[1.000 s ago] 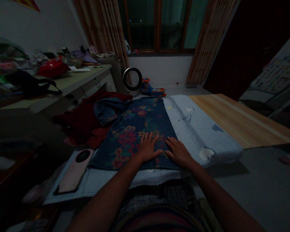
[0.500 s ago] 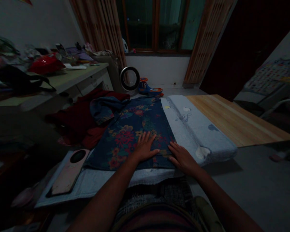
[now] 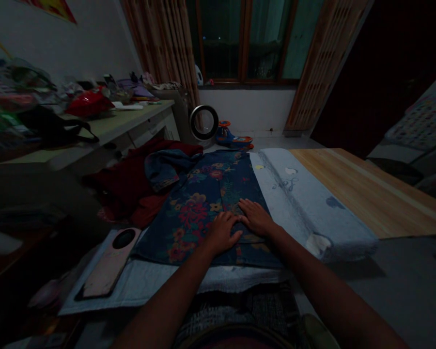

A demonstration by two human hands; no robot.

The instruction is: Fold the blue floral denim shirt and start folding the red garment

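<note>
Floral garment lies lengthwise toward the window; left hand and right hand press flat, each grip open.

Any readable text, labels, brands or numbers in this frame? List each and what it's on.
No text can be read in this frame.
Wall chart at right: a printed grid, too small and blurred to read.
Poster at top left: only colours, no legible words.
Phone lying beside the floral garment: no brand mark visible.
Items on the desk: any labels are blurred.
</note>
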